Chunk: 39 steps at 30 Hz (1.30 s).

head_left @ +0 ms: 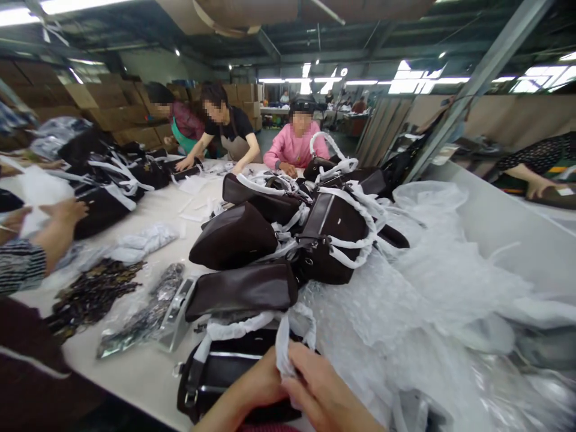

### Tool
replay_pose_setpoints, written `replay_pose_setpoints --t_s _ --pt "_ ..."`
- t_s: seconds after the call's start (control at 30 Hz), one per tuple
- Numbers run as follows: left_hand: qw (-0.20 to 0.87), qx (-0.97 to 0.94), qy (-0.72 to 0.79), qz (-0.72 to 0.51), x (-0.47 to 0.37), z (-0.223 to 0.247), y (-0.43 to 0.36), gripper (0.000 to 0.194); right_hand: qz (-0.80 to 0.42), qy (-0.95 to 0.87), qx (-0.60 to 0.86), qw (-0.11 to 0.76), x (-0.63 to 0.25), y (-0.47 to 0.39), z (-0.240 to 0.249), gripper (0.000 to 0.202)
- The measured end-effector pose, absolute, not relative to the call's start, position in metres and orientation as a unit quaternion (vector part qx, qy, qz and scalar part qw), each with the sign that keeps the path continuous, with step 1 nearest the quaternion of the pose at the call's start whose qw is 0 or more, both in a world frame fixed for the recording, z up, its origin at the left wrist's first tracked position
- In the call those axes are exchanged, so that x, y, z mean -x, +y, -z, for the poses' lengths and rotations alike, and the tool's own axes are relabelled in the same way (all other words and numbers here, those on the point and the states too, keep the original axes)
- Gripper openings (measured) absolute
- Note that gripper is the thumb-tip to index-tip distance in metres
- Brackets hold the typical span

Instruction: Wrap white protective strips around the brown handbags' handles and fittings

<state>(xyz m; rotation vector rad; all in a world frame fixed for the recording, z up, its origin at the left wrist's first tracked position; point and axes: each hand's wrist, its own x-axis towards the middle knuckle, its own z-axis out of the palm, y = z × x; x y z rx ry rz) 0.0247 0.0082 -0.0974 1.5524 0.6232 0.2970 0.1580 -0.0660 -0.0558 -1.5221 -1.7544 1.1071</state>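
Observation:
A dark brown handbag (pixel 234 348) lies in front of me at the table's near edge, with bright zip lines and a metal buckle. Its handles are wrapped in white padding (pixel 240 327). Over the bag, my right hand (pixel 317 378) pinches a white wrapping strip (pixel 283 345) that hangs from a handle. My left hand (pixel 265 381) meets it from the other side, its fingers closed at the strip and partly hidden. Just beyond lies another dark bag (pixel 243 291) on its side, in front of a heap of similar bags (pixel 335 234) with white-wrapped handles.
Clear plastic bags (pixel 405 312) pile up on the right. To the left lie small metal parts (pixel 99 288), a plastic packet of hardware (pixel 153 312) and a grey metal tool (pixel 177 315). Several co-workers work around the table; one wears a pink top (pixel 288 147). A slanted post (pixel 477 90) rises at right.

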Motion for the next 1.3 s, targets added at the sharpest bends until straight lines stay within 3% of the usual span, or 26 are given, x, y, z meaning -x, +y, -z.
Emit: replay_pose_setpoints --t_s 0.13,0.3,0.47,0.6,0.67,0.73,0.83,1.0,1.1,1.3 --pt "0.739 -0.586 0.297 -0.149 -0.016 0.08 0.014 0.026 -0.412 -0.708 0.481 0.312 -0.163 -0.063 0.042 0.026" --pt "0.789 -0.551 0.262 -0.069 -0.018 0.066 0.008 0.059 -0.426 -0.608 0.546 0.388 -0.187 -0.068 0.054 0.031" --pt "0.615 -0.703 0.332 -0.13 -0.015 0.066 0.006 0.056 -0.413 -0.503 0.659 0.377 -0.185 -0.071 0.074 0.019" --pt "0.541 -0.764 0.327 -0.129 -0.004 0.094 0.006 0.092 -0.161 -0.539 0.753 0.342 -0.191 -0.071 0.081 0.028" --pt "0.5 -0.797 0.315 -0.124 0.001 0.115 0.004 0.102 -0.212 -0.527 0.762 0.311 -0.197 -0.07 0.081 0.042" --pt "0.433 -0.832 0.321 -0.131 0.005 0.137 0.001 0.094 -0.379 -0.505 0.703 0.325 -0.201 -0.068 0.082 0.042" --pt "0.308 -0.875 0.333 -0.171 0.005 0.167 0.003 0.073 -0.567 -0.405 0.579 0.424 -0.212 -0.069 0.09 0.04" --pt "0.182 -0.913 0.312 -0.189 -0.006 0.192 0.013 0.053 -0.535 -0.164 0.644 0.522 -0.248 -0.094 0.135 0.066" --pt "0.165 -0.93 0.279 -0.173 -0.009 0.182 0.024 0.051 -0.525 -0.158 0.631 0.549 -0.257 -0.114 0.145 0.06" --pt "0.182 -0.951 0.214 -0.128 -0.01 0.138 0.063 0.064 -0.589 -0.182 0.557 0.557 -0.246 -0.141 0.103 0.048"
